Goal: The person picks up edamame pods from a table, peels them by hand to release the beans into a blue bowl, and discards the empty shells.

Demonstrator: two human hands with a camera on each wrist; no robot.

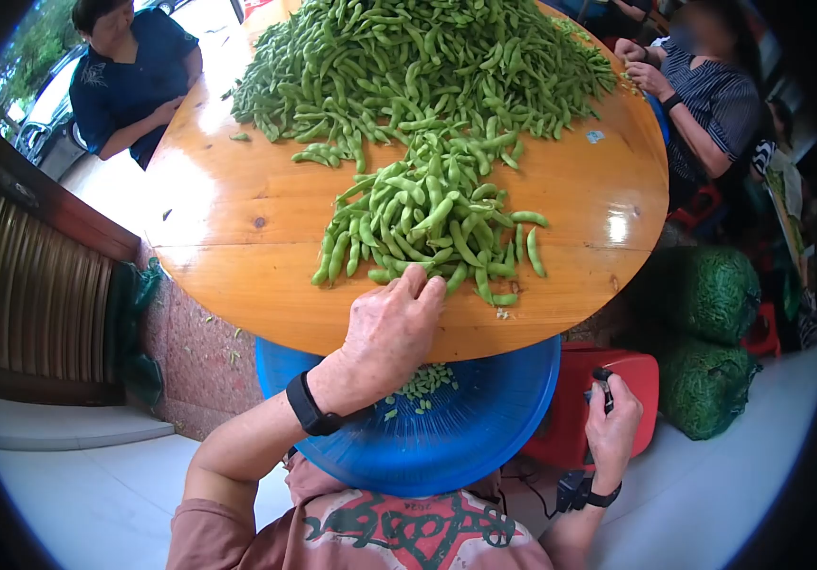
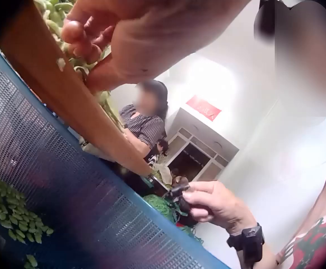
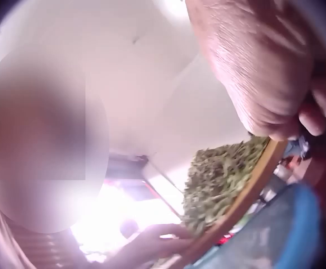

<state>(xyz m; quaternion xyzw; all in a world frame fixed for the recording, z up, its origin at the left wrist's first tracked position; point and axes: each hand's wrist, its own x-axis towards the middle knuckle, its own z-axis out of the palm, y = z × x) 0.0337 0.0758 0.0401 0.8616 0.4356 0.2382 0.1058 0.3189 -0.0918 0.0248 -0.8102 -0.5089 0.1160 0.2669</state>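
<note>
My left hand [image 1: 394, 318] is at the near edge of a small heap of green soybean pods [image 1: 427, 204], fingers bent and fingertips right at the nearest pods. In the left wrist view its thumb and fingers [image 2: 76, 31] have pods close behind them; I cannot tell whether one is pinched. My right hand [image 1: 614, 427] is off the table to the right and grips a small black device [image 1: 602, 378]. Below the table edge a blue plastic basket [image 1: 522, 418] holds shelled green beans [image 1: 425, 382].
A much larger mound of pods [image 1: 418, 57] covers the far part of the round wooden table [image 1: 256, 294]. One person [image 1: 133, 76] stands at the left, another [image 1: 703, 104] sits at the right handling pods. Right of the basket are a red stool [image 1: 636, 385] and full green net sacks [image 1: 712, 380].
</note>
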